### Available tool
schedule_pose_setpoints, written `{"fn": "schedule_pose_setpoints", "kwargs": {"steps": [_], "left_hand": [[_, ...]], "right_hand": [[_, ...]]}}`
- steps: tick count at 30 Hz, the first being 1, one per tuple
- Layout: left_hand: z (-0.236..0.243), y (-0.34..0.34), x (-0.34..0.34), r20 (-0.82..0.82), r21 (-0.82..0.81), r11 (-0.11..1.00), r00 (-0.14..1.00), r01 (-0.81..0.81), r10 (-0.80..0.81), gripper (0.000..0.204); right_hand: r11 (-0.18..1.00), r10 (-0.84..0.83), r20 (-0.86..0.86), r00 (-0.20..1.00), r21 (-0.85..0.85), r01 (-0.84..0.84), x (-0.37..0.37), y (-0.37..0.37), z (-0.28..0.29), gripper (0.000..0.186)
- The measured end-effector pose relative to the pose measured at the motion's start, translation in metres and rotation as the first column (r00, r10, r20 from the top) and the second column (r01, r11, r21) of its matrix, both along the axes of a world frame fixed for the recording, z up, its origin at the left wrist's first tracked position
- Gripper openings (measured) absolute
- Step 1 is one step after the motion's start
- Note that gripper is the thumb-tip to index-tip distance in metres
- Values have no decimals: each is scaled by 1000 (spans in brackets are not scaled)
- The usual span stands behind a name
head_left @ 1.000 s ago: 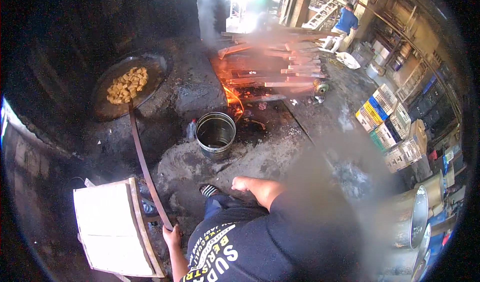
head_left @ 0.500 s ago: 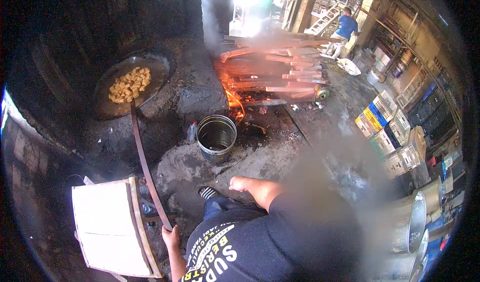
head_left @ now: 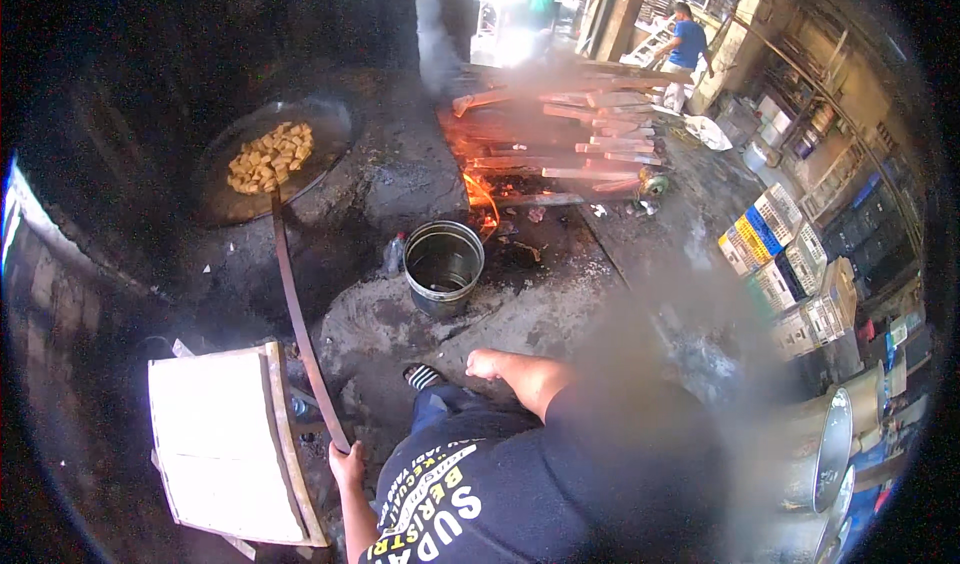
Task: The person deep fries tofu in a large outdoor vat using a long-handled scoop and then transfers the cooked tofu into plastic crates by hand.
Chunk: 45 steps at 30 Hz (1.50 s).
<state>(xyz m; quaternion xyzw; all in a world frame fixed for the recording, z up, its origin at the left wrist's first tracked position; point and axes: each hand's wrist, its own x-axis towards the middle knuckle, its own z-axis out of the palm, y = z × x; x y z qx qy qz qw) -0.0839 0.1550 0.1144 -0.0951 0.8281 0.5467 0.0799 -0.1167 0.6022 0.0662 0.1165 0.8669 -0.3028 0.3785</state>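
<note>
My left hand (head_left: 347, 463) is closed round the near end of a long, flat brown wooden handle (head_left: 299, 326). The handle slants up to a wide dark wok (head_left: 338, 129) of oil set in a sooty stove. Its far end meets a heap of golden-brown fried chunks (head_left: 270, 158); any head on it is hidden by them. My right hand (head_left: 484, 364) is held in front of me as a fist, nothing visible in it, below a metal bucket (head_left: 444, 304) that it does not touch. A white panel in a wooden frame (head_left: 228, 444) is left of my left hand.
Flames (head_left: 482, 199) burn beside the stove under a stack of long planks (head_left: 590, 173). A plastic bottle (head_left: 394, 253) stands by the bucket. Crates (head_left: 775, 254) and metal drums (head_left: 800, 464) line the right. A person in blue (head_left: 686, 49) is at the back.
The whole view has shifted slightly. My left hand keeps its grip on the handle, and my right fist stays in front. The person in blue has changed posture at the back.
</note>
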Motion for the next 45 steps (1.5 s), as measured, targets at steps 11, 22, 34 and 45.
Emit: {"fn": "schedule_pose_setpoints", "kwargs": {"steps": [11, 22, 34, 45], "left_hand": [[-36, -19, -2, 73, 8, 996, 994, -84, 83, 33], [-45, -21, -5, 115, 53, 995, 991, -80, 73, 35], [-49, -27, -3, -9, 12, 998, 998, -58, 58, 34], [-47, -21, -5, 69, -40, 995, 993, -90, 93, 39]], "right_hand": [[999, 44, -21, 999, -29, -44, -13, -14, 22, 43], [998, 57, -41, 998, -36, -58, -29, -15, 18, 24], [999, 42, 21, 999, -27, -41, -12, -15, 2, 27], [992, 118, -85, 989, -26, -121, -8, -9, -17, 26]]}}
